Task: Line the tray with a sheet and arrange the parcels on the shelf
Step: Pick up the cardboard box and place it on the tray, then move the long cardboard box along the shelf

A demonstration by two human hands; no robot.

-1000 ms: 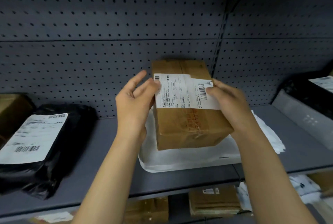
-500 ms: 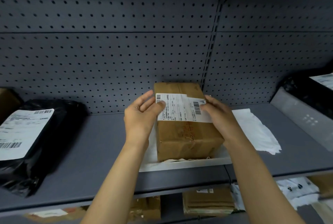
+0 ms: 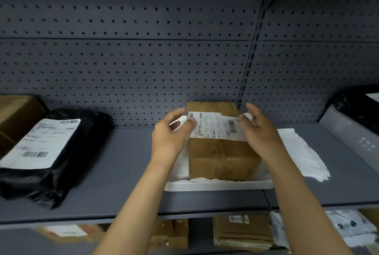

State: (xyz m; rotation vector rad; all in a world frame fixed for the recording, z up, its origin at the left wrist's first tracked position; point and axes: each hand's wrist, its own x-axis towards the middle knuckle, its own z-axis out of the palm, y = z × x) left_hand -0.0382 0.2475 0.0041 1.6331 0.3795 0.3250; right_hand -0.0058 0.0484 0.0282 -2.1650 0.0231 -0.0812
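A brown cardboard box with a white shipping label stands in the white tray on the grey shelf. A white sheet lines the tray and spills out over its right side. My left hand is just left of the box, fingers spread, thumb near the label's edge. My right hand hovers at the box's right top corner with its fingers apart. Neither hand grips the box.
A black plastic parcel with a white label lies at the left, a brown box behind it. A black bag and a grey divider stand at the right. A perforated back panel closes the shelf. Cardboard parcels lie on the shelf below.
The box came down into the tray and now rests there. Both hands have let go of it and opened beside it.
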